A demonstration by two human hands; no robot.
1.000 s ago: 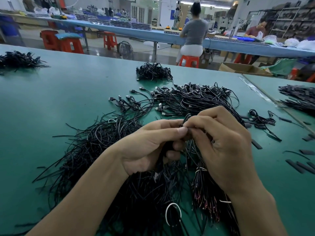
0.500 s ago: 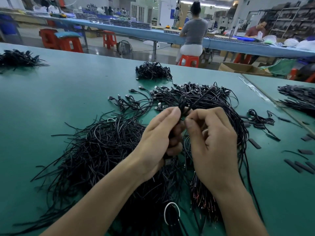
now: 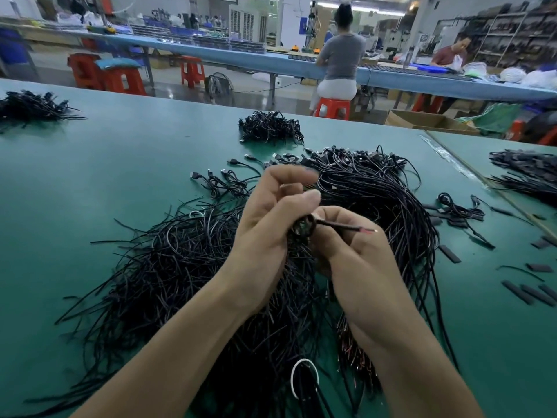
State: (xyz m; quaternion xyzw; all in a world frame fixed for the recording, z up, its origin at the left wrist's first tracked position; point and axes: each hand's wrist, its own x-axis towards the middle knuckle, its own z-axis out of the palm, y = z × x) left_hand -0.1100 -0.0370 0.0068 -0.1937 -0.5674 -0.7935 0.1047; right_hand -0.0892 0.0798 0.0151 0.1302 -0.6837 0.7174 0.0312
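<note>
1. Table [image 3: 90,182]: green top, fills the head view; a 2nd green top joins it at the right.
2. Loose pile [image 3: 168,267]: black cut cables, fanned across the table's near middle, under both forearms.
3. Plug bundle [image 3: 376,188]: black cables with connector ends, arched from behind the hands down the right side; touches the loose pile.
4. Far heap [image 3: 269,128]: small black tangle, beyond the plug bundle, apart from it.
5. Left heap [image 3: 27,105]: black cables at the table's far left edge, well apart from the rest.
6. Right heap [image 3: 530,173]: black cables on the adjoining top.
7. Left hand [image 3: 271,230]: raised over the piles; thumb pressed onto the coiled cable, the other fingers curled above it, blurred.
8. Right hand [image 3: 358,260]: just beside the left hand, touching it; fingers curled, thumb and forefinger pinching the coiled cable at its wound part.
9. Sleeve pieces [image 3: 530,292]: short flat black strips, scattered at the right of the table.
10. Coiled cable [image 3: 303,226]: black, wound into a small ring, held between the 2 hands above the loose pile; 1 free end juts right across the right hand, with a red tip.
11. White loop [image 3: 304,378]: thin ring around strands at the near edge, between the forearms.
</note>
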